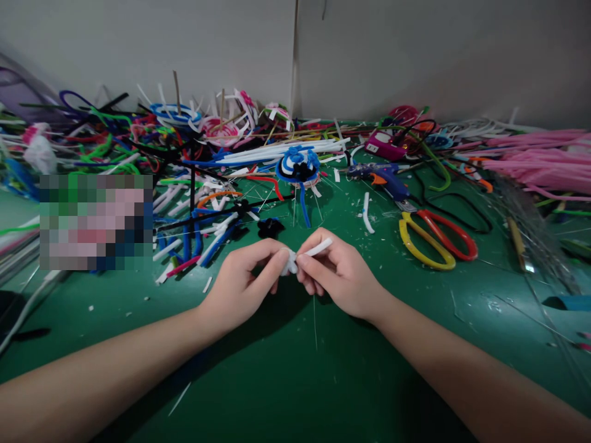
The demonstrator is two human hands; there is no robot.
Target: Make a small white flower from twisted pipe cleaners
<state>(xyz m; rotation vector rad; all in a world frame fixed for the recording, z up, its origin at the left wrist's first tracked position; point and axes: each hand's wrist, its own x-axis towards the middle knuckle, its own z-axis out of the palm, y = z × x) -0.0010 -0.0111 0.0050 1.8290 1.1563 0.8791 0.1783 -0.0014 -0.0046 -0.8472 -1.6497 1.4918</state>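
Observation:
Both hands meet over the middle of the green table [286, 381]. Between thumb and finger, my left hand [244, 271] pinches a small white bundle of bent pipe cleaner [289, 263]. My right hand [344, 271] is closed on a white pipe cleaner [319, 247], whose free end sticks out up and to the right. The bundle touches the right fingertips too, and the fingers hide part of it. Just beyond my hands lies a black flower-shaped pipe cleaner piece [270, 228]. Farther back sits a blue and white coiled pipe cleaner piece [298, 165] with a black flower on it.
Scissors [427, 243] with yellow and red handles lie right of my hands, close to a blue glue gun [383, 179]. Cut pipe cleaner pieces [184, 240] scatter to the left. Pink pipe cleaners [540, 161] are heaped at the right. A grey wall [415, 61] stands behind the table.

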